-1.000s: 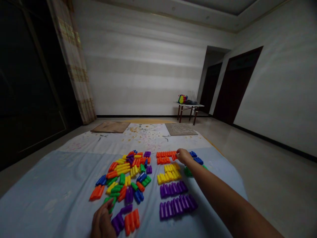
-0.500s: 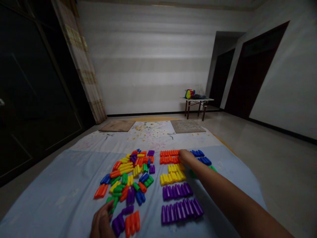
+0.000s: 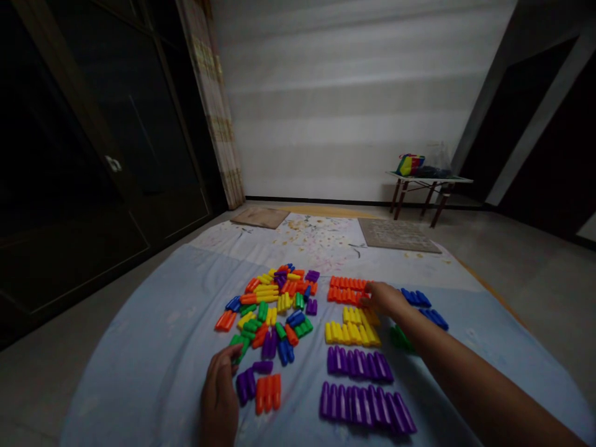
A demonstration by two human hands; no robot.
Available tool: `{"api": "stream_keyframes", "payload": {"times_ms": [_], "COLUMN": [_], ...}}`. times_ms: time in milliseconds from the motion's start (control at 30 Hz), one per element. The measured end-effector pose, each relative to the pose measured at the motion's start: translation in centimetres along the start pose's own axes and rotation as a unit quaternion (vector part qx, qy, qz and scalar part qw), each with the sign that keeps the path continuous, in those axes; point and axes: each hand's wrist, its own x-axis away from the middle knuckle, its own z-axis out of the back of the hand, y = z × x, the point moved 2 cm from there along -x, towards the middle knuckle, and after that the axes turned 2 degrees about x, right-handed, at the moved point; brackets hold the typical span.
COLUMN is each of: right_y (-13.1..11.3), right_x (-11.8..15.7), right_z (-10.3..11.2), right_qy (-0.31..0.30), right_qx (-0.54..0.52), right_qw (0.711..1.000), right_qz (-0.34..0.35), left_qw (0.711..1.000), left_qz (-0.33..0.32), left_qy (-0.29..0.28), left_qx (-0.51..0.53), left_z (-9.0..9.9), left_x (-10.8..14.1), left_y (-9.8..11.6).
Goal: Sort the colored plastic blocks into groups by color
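My right hand (image 3: 384, 299) reaches to the right end of two rows of orange plastic pegs (image 3: 347, 295), its fingers pinched on an orange peg at the nearer row's end. Rows of yellow pegs (image 3: 351, 334) and purple pegs (image 3: 367, 406) lie closer to me. Blue pegs (image 3: 433, 319) lie right of my hand, and green pegs (image 3: 401, 339) are partly hidden by my forearm. My left hand (image 3: 220, 388) rests at the near left edge of a mixed pile of pegs (image 3: 265, 290), fingers loosely stretched beside a green piece. Near it are purple pegs (image 3: 246, 386) and a joined orange group (image 3: 269, 393).
Pale flowered cloth (image 3: 153, 347) covers the surface under the pegs. At its far end lie a brown board (image 3: 261, 217) and a greyish mat (image 3: 398, 236). Beyond stands a small folding table (image 3: 428, 177) with a colourful bag (image 3: 410, 164) on it.
The view has swung left, so everything sits further right in the picture. My right hand stays by the orange rows' right end, and my left hand stays beside the pile.
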Motion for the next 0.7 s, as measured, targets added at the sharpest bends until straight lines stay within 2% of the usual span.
{"api": "stream_keyframes", "payload": {"times_ms": [133, 233, 300, 433, 533, 700], "right_y": [-0.2, -1.1, -2.3, -6.1, -9.4, -14.7], "right_x": [0.1, 0.7, 1.4, 3.7, 5.4, 6.2], "right_z": [0.6, 1.5, 1.9, 1.7, 0.9, 0.0], "right_qy": [0.010, 0.053, 0.084, 0.102, 0.103, 0.086], "right_qx": [0.016, -0.004, -0.041, -0.116, -0.138, -0.084], "right_qw": [1.000, 0.998, 0.994, 0.970, 0.952, 0.938], "right_qz": [0.013, 0.021, 0.055, 0.186, 0.252, 0.326], "left_qw": [1.000, 1.000, 0.999, 0.998, 0.996, 0.996], "left_qz": [-0.003, -0.015, -0.022, -0.042, -0.056, -0.041], "left_qy": [-0.007, -0.014, -0.018, -0.041, -0.052, -0.054], "left_qx": [-0.003, 0.006, 0.017, 0.034, 0.040, 0.063], "left_z": [-0.1, -0.3, -0.4, -0.8, -0.8, -0.6], "left_x": [0.2, 0.4, 0.5, 0.6, 0.5, 0.7], "left_y": [0.0, 0.0, 0.1, 0.3, 0.4, 0.8]}}
